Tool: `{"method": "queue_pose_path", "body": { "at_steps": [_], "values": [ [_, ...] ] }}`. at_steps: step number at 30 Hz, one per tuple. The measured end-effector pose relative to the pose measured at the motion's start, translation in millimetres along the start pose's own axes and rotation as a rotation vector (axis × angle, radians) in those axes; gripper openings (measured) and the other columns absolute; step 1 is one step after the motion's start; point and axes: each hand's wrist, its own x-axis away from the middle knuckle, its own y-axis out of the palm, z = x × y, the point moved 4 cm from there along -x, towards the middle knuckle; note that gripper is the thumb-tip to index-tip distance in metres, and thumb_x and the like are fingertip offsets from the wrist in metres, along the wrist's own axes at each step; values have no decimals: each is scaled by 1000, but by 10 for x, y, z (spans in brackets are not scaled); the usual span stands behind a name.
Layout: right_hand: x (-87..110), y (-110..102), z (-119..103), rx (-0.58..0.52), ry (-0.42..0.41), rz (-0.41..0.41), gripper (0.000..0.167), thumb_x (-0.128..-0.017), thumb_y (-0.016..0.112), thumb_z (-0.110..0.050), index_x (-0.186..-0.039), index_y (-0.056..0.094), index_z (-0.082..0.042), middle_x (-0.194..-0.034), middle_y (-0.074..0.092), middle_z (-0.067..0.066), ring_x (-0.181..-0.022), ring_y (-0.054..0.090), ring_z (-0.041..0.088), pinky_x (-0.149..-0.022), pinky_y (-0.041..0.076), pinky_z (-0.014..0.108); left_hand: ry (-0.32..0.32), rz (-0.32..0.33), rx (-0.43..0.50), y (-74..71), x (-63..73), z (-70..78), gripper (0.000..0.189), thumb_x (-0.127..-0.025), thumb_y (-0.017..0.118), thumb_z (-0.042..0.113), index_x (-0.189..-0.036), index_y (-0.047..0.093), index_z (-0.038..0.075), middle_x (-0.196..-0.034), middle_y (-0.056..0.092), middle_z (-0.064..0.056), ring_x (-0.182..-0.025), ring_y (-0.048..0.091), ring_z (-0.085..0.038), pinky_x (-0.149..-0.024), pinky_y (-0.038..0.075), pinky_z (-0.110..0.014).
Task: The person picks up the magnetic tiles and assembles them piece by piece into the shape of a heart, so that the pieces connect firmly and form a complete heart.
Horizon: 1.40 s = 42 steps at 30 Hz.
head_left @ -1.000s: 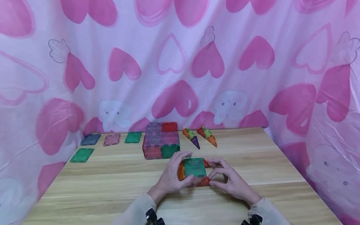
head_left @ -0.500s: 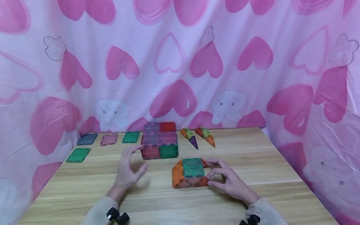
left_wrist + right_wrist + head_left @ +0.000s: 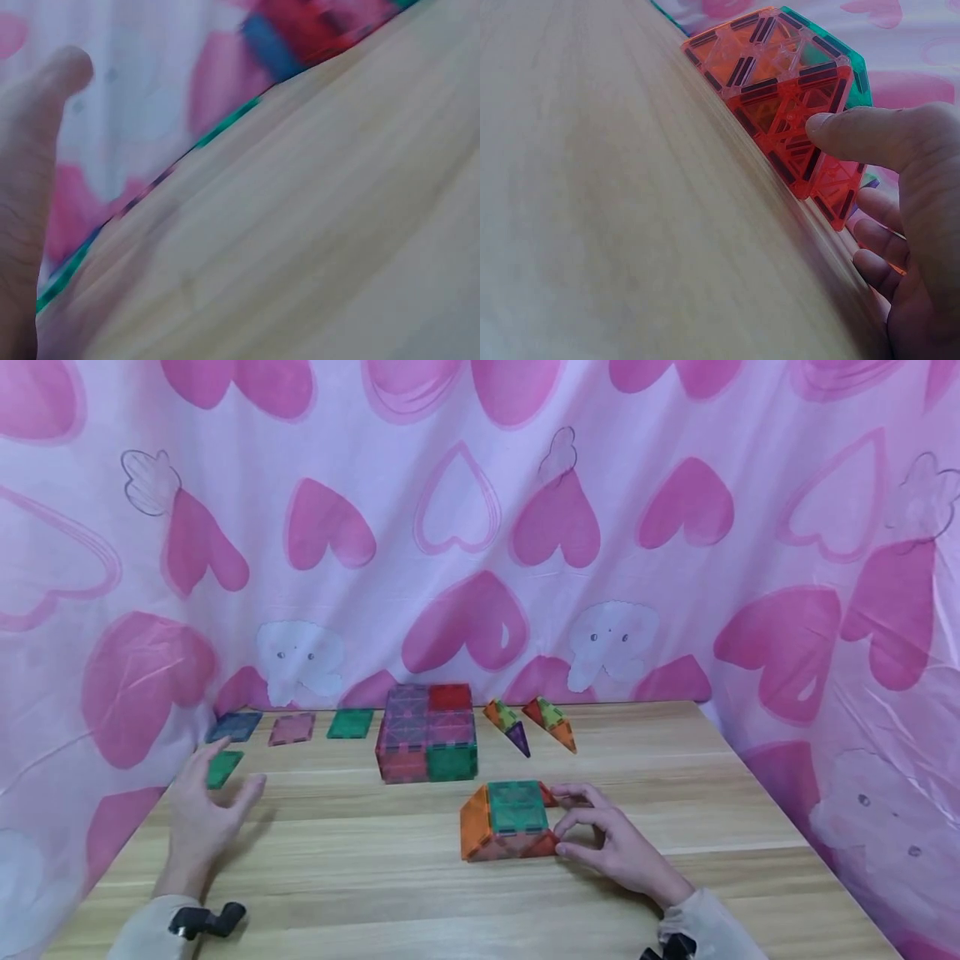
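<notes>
A small structure of magnetic tiles [image 3: 517, 810] stands on the wooden table, with a green square on top, an orange slanted side at left and red triangles [image 3: 795, 120] at its right end. My right hand [image 3: 618, 843] holds that end, its thumb [image 3: 855, 135] on the near red triangle and its curled fingers at the far side. Over the table's left part, my left hand [image 3: 206, 818] is spread with nothing in it. Its fingers overlap a flat green square tile [image 3: 223, 768] in the head view, and just beyond lies a blue square tile [image 3: 236, 727].
A larger box of magnetic tiles [image 3: 427, 735] stands at the back middle. Beside it lie two pointed tile pieces, one purple-tipped [image 3: 510, 727] and one orange-tipped [image 3: 551, 724]. A pink tile [image 3: 292, 729] and another green tile [image 3: 350, 724] lie at back left. A heart-patterned curtain [image 3: 465, 527] surrounds the table.
My left hand has let go of the small tile structure and moved far left, past the large box, to the green tile. The right hand has stayed at the structure's red end.
</notes>
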Motion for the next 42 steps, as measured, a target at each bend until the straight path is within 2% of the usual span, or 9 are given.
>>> {"method": "queue_pose_path", "body": {
  "at_steps": [5,10,13,18,26,29,33,38,42],
  "values": [
    [2,18,9,0,9,-4,11,-101,86,-24,-105,80,-33,-162,52,6,-149,51,39,-122,35,21,-122,-133,-188,-218,-8,-327,84,-98,78,32,-167,44,1,-170,35,-34,-156,29,-60,-128,12,-74],
    [6,15,23,15,20,-5,12,-100,86,-26,-105,80,-35,-162,52,3,-150,51,36,-123,34,23,-236,-300,-383,-291,1,-531,82,-108,62,47,-163,40,-11,-162,28,-49,-142,27,-75,-111,19,-87],
    [7,4,23,22,17,-5,12,-101,86,-26,-105,80,-35,-163,52,2,-150,51,35,-122,34,23,-239,-365,-425,-261,-2,-533,81,-110,61,52,-154,48,-15,-156,37,-50,-134,34,-75,-106,26,-87],
    [5,-10,20,20,12,-1,11,-100,86,-26,-105,80,-34,-162,53,6,-149,51,36,-122,34,21,-156,-370,-359,-190,-10,-451,63,-104,76,44,-137,66,-8,-153,47,-48,-136,41,-72,-108,29,-88],
    [6,0,8,24,22,-6,11,-100,86,-26,-104,80,-34,-163,53,6,-149,52,35,-122,33,21,-45,-320,-320,-150,27,-316,49,-92,93,29,-125,76,-3,-132,69,-38,-123,61,-61,-101,45,-72],
    [10,2,3,22,31,-8,10,-101,86,-27,-105,80,-34,-163,53,5,-150,51,35,-121,32,19,-88,-339,-287,-135,39,-275,66,-89,96,37,-134,73,-4,-132,71,-35,-120,67,-55,-97,54,-48],
    [13,-5,-7,17,7,-4,10,-101,85,-25,-106,80,-32,-162,53,7,-148,51,38,-121,33,18,-198,-407,-220,-49,75,-180,88,-86,97,50,-149,65,-3,-140,70,-32,-124,70,-51,-85,50,-19],
    [18,-21,-11,9,-8,8,12,-101,86,-23,-107,80,-31,-161,54,7,-148,52,40,-120,34,18,-212,-374,-132,102,84,74,82,-85,99,44,-151,67,7,-143,71,-24,-125,70,-44,-99,51,-42],
    [11,-4,2,-9,11,-11,13,-101,85,-24,-109,79,-32,-162,53,6,-151,49,40,-121,33,19,-126,-301,-62,201,102,340,73,-83,101,29,-147,71,10,-141,74,-13,-123,62,-27,-101,46,-33]
  ]
}}
